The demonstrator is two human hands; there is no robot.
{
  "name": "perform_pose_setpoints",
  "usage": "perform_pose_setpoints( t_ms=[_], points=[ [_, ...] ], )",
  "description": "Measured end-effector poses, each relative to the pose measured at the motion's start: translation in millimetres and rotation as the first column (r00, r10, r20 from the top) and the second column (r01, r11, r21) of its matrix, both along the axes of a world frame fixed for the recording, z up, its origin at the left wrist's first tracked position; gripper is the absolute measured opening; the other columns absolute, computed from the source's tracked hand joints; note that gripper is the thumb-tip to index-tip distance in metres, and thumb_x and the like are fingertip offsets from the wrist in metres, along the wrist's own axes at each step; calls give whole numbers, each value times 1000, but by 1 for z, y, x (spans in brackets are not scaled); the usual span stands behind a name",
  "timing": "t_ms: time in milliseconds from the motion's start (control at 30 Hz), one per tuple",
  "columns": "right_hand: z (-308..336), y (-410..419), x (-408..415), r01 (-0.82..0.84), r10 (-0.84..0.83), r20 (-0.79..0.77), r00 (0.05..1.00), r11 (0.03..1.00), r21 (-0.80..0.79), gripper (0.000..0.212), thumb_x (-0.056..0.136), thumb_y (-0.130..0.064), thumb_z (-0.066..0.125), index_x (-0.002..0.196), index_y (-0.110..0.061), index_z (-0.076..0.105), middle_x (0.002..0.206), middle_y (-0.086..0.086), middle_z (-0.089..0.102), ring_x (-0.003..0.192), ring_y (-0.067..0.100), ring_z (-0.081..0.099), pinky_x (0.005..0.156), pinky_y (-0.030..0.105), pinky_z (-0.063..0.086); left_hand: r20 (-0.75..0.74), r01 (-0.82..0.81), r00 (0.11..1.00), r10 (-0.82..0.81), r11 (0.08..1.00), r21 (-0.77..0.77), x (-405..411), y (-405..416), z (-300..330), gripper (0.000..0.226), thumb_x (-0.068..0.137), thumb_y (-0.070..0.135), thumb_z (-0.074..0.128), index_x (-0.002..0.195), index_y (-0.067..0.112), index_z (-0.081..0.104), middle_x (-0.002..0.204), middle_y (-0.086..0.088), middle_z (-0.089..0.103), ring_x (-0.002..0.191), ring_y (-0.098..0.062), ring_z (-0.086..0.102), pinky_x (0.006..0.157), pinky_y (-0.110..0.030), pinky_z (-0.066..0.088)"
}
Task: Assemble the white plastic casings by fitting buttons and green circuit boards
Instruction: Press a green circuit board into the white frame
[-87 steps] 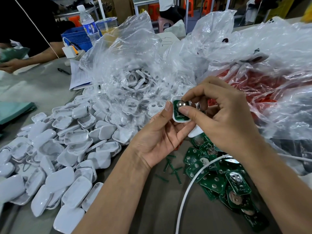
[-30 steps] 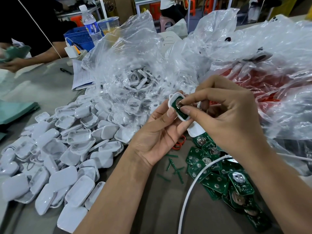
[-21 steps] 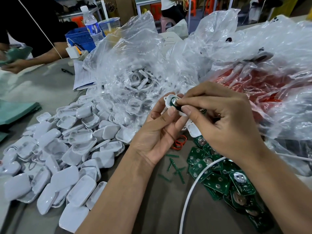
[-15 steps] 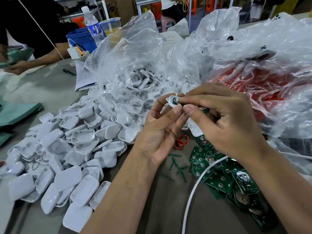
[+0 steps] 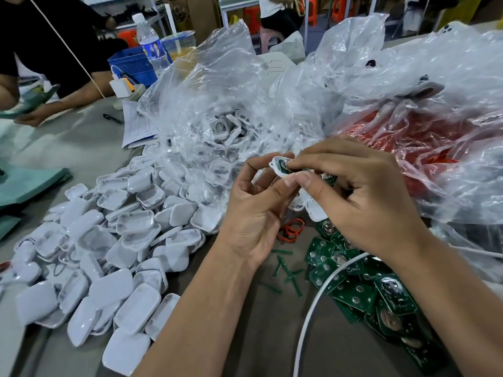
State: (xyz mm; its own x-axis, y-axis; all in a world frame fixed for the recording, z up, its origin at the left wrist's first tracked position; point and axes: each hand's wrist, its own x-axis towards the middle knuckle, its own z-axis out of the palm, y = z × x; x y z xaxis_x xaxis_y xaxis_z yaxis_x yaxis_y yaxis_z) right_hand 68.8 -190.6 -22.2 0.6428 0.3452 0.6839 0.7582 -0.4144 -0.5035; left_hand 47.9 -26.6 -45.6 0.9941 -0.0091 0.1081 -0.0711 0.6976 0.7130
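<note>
Both hands hold one small white casing (image 5: 278, 166) up above the middle of the table (image 5: 81, 142). The left hand (image 5: 255, 213) curls its fingers and thumb round the shell from the left. The right hand (image 5: 362, 197) pinches it from the right, with the thumb and first finger pressed on the green circuit board (image 5: 284, 167) that sits inside. The shell is smooth, shiny plastic with round corners, and it is tilted.

Under the right wrist, near the front right of the table, lies a heap of flat green boards (image 5: 362, 289) with little silver dots. A thin white cable (image 5: 313, 300) curves over them. Just left of the boards are small green sticks (image 5: 285, 270) and a red rubber band (image 5: 291, 231).

A big pile of white shells (image 5: 114, 240), like tiny dishes, covers the left side of the table. Behind the hands sits a crinkly clear bag (image 5: 217, 110) with more white shells in it. To the right is another clear bag (image 5: 435, 126) with red things inside. At the far left edge, another person's arm (image 5: 62, 104) rests on the grey table.
</note>
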Motion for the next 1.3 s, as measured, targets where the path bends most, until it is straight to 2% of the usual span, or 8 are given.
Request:
perform_pose_setpoints(
  t_ms=[100,200,400,700,833,900,1067,1300],
  points=[
    [-1,1,-1,6,-6,-7,1000,1000,3,20,99,-23,71,112,-12,80,107,-4,73,82,-15,51,72,0,34,2,-12,1000,12,1000,12,0,-1,1,34,71,-7,76,99,12,69,98,-9,74,86,-19,75,78,-26,60],
    [-2,0,-1,-6,6,-3,1000,1000,2,21,98,-24,72,113,-11,79,107,-4,72,78,-21,48,71,-1,34,-29,-26,999,26,1000,-1,1,-1,0,34,76,-8,71,104,12,71,100,-8,75,87,-18,76,75,-25,60],
    [-2,2,0,3,-2,9,1000,1000,-21,25,99,-29,70,115,-11,78,109,-3,71,85,-10,55,73,2,37,-53,-15,998,14,1000,-11,2,0,1,31,77,-4,71,98,15,81,98,-8,77,84,-15,76,70,-21,59],
    [-2,1,1,5,-5,-3,1000,998,-58,28,101,-29,67,122,-13,76,115,-1,68,100,12,64,76,6,37,-67,-19,998,18,1000,-22,0,2,2,34,74,-7,71,100,14,77,96,-10,76,82,-17,76,69,-24,60],
    [-4,2,1,4,-2,21,1000,998,-70,27,100,-24,69,124,-14,76,117,2,68,108,21,65,81,31,55,-77,-23,997,21,1000,-19,0,1,2,37,73,-7,71,104,13,73,99,-11,76,82,-17,76,67,-22,59],
    [-4,1,2,1,1,26,1000,998,-62,26,100,-23,70,123,-14,77,116,2,68,108,21,65,82,34,56,-82,-27,996,26,1000,-9,0,0,1,37,73,-6,71,104,14,72,100,-11,76,83,-17,76,67,-22,59],
    [-4,1,3,-4,5,7,1000,999,-53,24,100,-20,70,123,-14,77,116,0,68,105,16,66,78,14,43,-80,-8,997,5,1000,-29,1,2,0,37,69,-4,77,101,16,76,100,-11,76,83,-17,76,68,-23,60],
    [-3,1,2,-24,25,17,1000,999,-35,23,100,-15,70,122,-12,77,116,3,69,107,14,67,87,30,57,-80,-6,997,4,999,-32,2,2,-2,41,65,-2,80,102,15,76,101,-12,76,87,-18,76,73,-22,60]
  ],
)
